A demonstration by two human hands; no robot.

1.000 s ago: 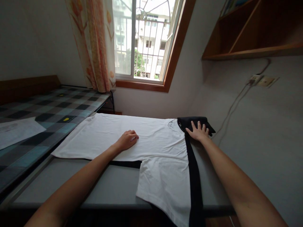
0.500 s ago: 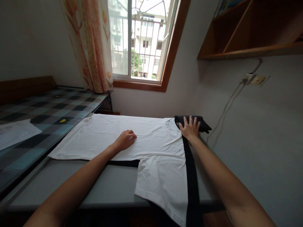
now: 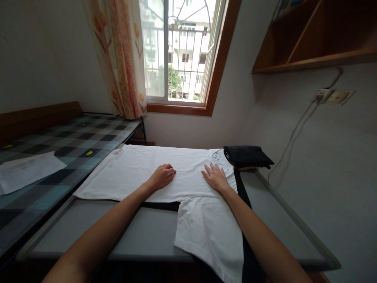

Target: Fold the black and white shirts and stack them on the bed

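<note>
A white T-shirt lies spread on a grey board-like surface, its near sleeve hanging over the front edge. My left hand rests on the body of the shirt, fingers curled together; what is under them, if anything, is hidden. To the right, my right hand lies palm down with spread fingers on the shirt, just below the neckline. A folded black cloth bundle sits beyond that hand, at the collar end. Black fabric shows beneath the shirt along its near side and past the shoulder.
At left stands a bed with a checked mattress, with white paper on it. A curtain hangs beside the barred window. Wooden shelves and a wall socket with a cord are on the right.
My right hand has come off the black bundle and moved left and nearer onto the shirt. My left hand stays on the shirt. The view has shifted slightly.
</note>
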